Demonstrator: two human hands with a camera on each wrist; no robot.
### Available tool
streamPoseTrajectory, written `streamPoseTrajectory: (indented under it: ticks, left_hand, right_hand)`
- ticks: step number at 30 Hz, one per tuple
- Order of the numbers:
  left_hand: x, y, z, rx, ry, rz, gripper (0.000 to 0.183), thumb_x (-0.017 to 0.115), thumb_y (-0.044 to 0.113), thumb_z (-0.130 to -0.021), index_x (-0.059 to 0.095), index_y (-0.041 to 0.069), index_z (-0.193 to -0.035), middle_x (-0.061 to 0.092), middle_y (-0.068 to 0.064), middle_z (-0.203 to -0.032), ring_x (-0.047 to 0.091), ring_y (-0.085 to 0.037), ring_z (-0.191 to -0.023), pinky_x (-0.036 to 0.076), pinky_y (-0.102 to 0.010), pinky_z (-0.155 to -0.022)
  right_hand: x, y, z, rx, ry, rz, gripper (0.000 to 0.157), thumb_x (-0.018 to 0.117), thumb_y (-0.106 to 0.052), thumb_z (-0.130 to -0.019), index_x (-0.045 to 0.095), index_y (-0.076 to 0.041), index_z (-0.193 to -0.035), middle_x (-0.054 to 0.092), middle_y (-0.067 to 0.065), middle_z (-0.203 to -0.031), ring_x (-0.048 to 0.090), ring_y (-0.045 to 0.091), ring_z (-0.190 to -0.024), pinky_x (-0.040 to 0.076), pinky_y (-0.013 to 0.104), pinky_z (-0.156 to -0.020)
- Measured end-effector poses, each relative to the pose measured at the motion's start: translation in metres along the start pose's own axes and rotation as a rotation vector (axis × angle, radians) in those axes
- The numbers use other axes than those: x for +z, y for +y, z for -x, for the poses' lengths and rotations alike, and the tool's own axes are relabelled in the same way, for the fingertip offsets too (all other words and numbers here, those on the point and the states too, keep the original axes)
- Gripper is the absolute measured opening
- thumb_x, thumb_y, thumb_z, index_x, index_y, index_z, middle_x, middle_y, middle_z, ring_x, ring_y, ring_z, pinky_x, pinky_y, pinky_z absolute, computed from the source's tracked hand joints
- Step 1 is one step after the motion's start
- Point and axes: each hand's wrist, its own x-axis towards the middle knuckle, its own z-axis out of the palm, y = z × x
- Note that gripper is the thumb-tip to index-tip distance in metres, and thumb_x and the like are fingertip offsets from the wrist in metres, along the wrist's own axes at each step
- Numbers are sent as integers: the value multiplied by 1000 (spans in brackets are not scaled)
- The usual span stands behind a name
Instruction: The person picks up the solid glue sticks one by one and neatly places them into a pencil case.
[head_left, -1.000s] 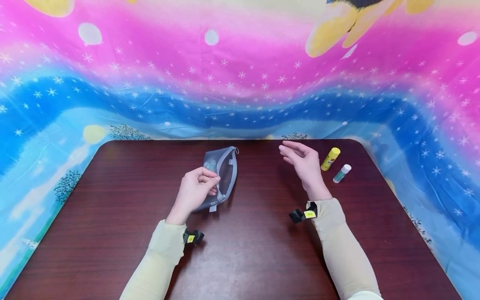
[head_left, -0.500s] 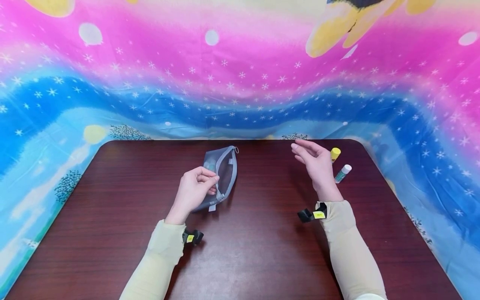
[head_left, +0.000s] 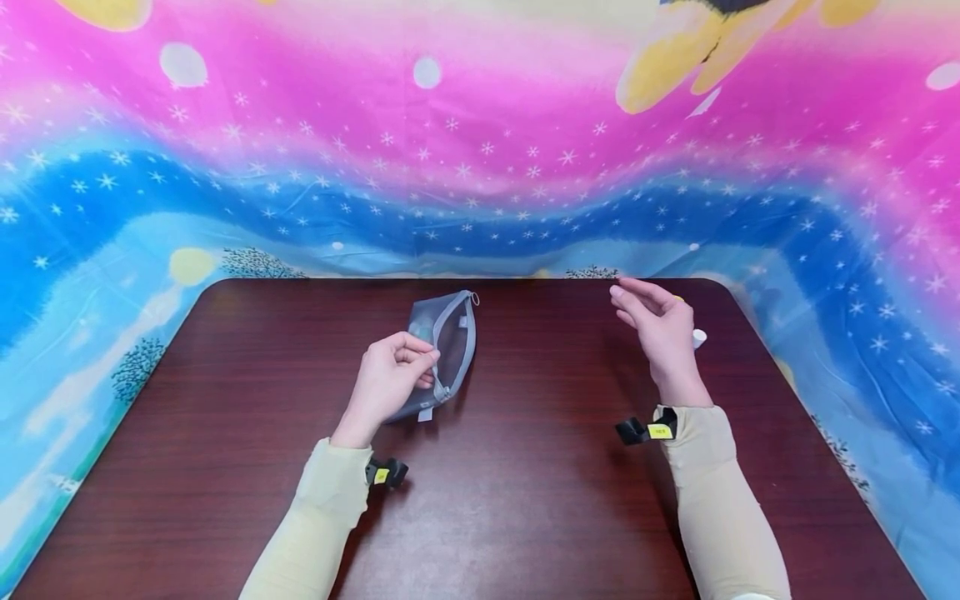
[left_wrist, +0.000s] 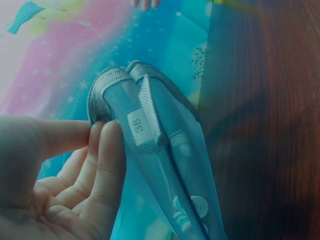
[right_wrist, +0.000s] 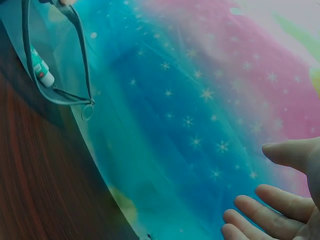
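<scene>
My left hand (head_left: 390,375) pinches the near side of a grey mesh zip pouch (head_left: 426,312) between thumb and fingers. Its zipped mouth gapes toward the right, with a ring pull at the far end. Inside lies a green-and-white stick with a white cap (right_wrist: 42,67), probably a glue stick. My right hand (head_left: 660,337) hovers over the table's right side, fingers relaxed and holding nothing. Behind it, mostly hidden, are a glue stick's white cap (head_left: 700,338) and a sliver of a yellow glue stick (head_left: 678,298).
A dark reddish-brown wooden table (head_left: 510,483) lies under both hands. Around its back and sides hangs a pink and blue patterned cloth (head_left: 510,183). Each wrist wears a black camera strap (head_left: 647,428).
My right hand has moved right, and now covers most of both glue sticks that stood in view before. The left hand and the pouch have stayed in place.
</scene>
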Motion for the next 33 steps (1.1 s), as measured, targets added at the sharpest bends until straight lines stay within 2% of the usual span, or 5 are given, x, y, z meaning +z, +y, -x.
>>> streamPoseTrajectory:
  ticks: [14, 33]
  left_hand:
    - [0, 1, 0, -13, 2, -2, 14, 77, 9, -92, 69, 0, -100, 72, -10, -77, 72, -24, -64, 62, -32, -64]
    - [1, -1, -1, -8, 3, -15, 14, 77, 8, -92, 69, 1, -100, 73, -11, -78, 72, -23, -64, 62, -32, -64]
  right_hand:
    - [-29, 0, 1, 31, 66, 53, 46, 84, -23, -87, 70, -2, -126, 75, -2, -104, 71, 12, -96, 56, 20, -86]
    - [-56, -9, -1, 19, 207, 74, 45, 87, -25, -83, 74, -4, -121, 72, 1, -110, 70, 17, -99, 55, 16, -81]
